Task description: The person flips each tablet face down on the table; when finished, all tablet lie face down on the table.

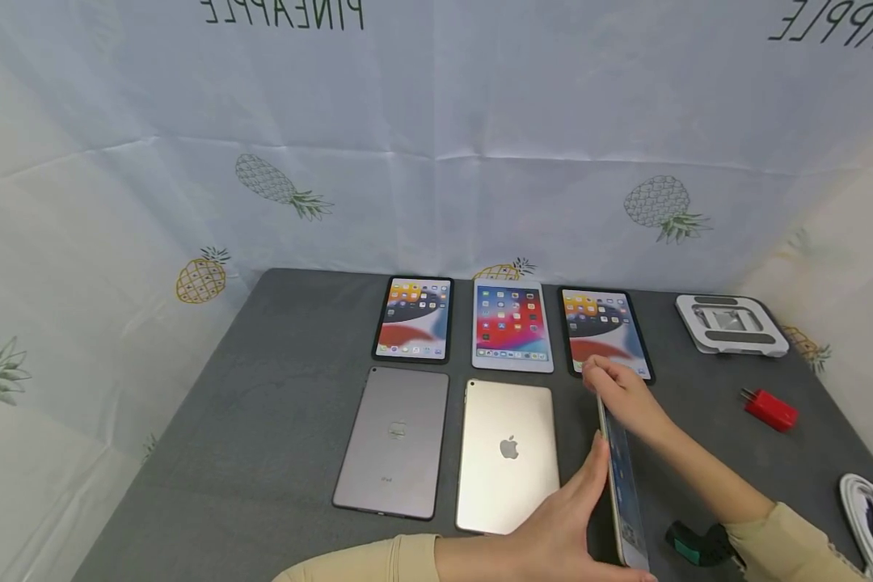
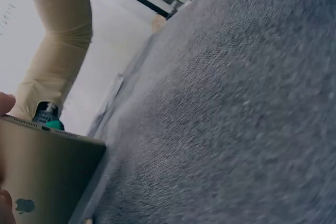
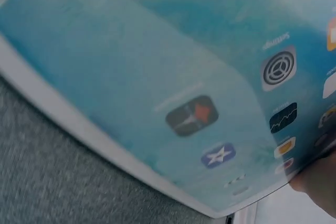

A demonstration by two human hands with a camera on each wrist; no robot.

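Left hand [image 1: 553, 524], right hand [image 1: 626, 398]: both gripping one tilted tablet [image 1: 627, 497]; three screen-up tablets [image 1: 512, 326], two face-down tablets [image 1: 393, 440].

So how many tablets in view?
6. Back row, screens up: left tablet, white middle tablet, right tablet. Front row, backs up: gray tablet, gold tablet. One steeply tilted tablet held by left hand and right hand. No others show.
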